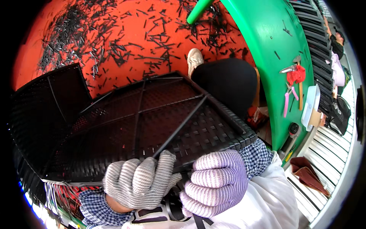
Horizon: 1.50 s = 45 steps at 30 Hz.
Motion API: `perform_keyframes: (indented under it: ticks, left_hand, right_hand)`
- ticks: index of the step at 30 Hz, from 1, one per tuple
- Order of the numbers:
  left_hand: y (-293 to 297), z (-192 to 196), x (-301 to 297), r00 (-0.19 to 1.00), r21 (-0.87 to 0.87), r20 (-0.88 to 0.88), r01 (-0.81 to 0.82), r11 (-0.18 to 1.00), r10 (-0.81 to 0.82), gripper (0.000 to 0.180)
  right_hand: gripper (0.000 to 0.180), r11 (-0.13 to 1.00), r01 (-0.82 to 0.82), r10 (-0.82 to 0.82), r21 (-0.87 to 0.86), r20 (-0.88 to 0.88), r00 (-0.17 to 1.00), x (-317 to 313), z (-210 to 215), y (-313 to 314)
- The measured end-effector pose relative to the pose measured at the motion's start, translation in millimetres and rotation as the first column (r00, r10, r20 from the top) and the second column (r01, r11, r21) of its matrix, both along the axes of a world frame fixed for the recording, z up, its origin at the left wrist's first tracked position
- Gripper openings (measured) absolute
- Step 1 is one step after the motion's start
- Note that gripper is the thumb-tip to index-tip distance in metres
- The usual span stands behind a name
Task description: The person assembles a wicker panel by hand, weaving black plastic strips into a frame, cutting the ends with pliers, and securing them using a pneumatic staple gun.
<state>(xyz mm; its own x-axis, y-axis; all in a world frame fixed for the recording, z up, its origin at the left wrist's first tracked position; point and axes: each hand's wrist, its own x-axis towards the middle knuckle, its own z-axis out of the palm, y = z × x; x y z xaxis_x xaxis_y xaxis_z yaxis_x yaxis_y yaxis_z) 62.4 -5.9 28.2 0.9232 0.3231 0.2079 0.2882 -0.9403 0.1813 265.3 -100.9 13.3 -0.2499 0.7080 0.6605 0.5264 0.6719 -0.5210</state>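
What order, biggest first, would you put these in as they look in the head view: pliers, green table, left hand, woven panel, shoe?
1. Woven panel
2. Green table, counting only what shows
3. Left hand, gloved
Unranked, both smaller: shoe and pliers; they look too alike.

Wickerwork (pixel 114 124) is black; left glove (pixel 139 181) grey-striped; right glove (pixel 217 181) lilac-and-white striped (checked sleeve (pixel 257 158), navy and white); table (pixel 263 30) green.
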Motion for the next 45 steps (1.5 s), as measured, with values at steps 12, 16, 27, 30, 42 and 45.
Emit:
perform_keyframes:
  ticks: [12, 16, 27, 30, 42, 45]
  left_hand:
    - [2, -1, 8, 1.000, -0.003, 0.025, 0.010, 1.000, -0.010, 0.037]
    - [-4, 6, 2, 0.998, 0.016, -0.054, -0.015, 1.000, 0.016, 0.038]
    - [5, -5, 13, 0.998, -0.030, 0.063, -0.027, 0.999, 0.028, 0.040]
    - [6, -4, 13, 0.986, -0.039, 0.153, -0.055, 0.998, 0.060, 0.044]
    - [-4, -13, 6, 0.973, -0.047, 0.200, -0.110, 0.993, 0.118, 0.036]
    - [-6, -14, 4, 0.967, -0.018, 0.230, -0.110, 0.994, 0.111, 0.035]
  right_hand:
    - [0.030, 0.991, -0.093, 0.083, -0.097, -0.101, 0.991, 1, -1, -4]
    - [0.029, 0.990, -0.126, 0.113, -0.063, -0.181, 0.977, 0, -6, 1]
    - [0.032, 0.992, 0.033, -0.039, -0.120, -0.046, 0.998, 7, 7, -10]
    - [0.035, 0.985, 0.147, -0.130, -0.088, 0.181, 0.975, 13, 24, -23]
    - [0.018, 0.973, 0.197, -0.162, -0.122, 0.251, 0.954, 14, 57, 24]
    - [0.019, 0.927, 0.218, -0.197, -0.304, 0.097, 0.975, 19, 38, 52]
